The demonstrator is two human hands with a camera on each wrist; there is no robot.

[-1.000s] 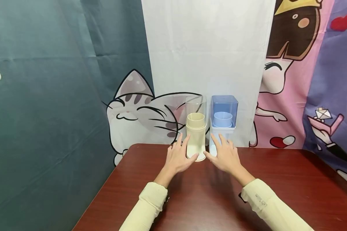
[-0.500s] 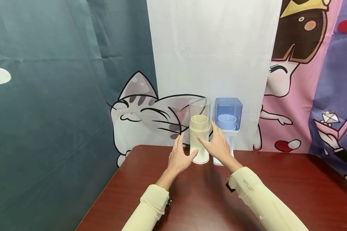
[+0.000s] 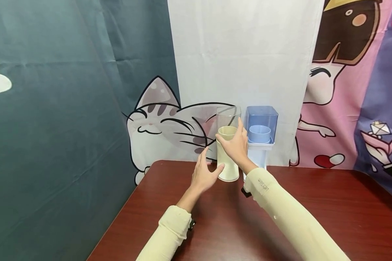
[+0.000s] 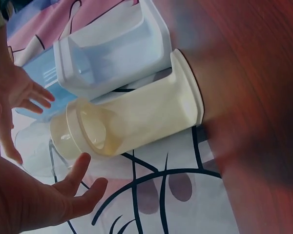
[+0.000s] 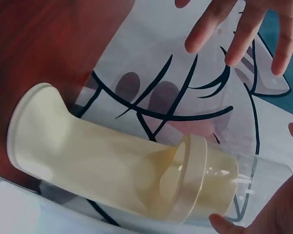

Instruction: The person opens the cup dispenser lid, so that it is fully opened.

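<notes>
A cream upright stand (image 3: 229,170) with a round collar and a clear cylindrical cover (image 3: 226,116) on top stands at the table's back. My right hand (image 3: 236,146) is raised in front of its upper part, thumb and fingers spread to either side of the collar and cover. Lower down, my left hand (image 3: 204,174) is on the stand's left side with fingers apart and thumb toward it. In the left wrist view, left fingertips (image 4: 80,165) overlap the background just beside the collar. In the right wrist view, the right thumb (image 5: 224,225) lies close by the clear cover. Neither hand holds anything.
Just right of the cream stand is a pale blue-white stand (image 3: 257,157) with a translucent blue square cover (image 3: 264,115). Both are on a reddish-brown table (image 3: 222,224). A cartoon-printed cloth (image 3: 248,54) hangs close behind the table's back edge.
My right hand has moved left and up, from in front of the blue stand to the cream stand's cover. My left hand stays roughly in place. The view has shifted slightly.
</notes>
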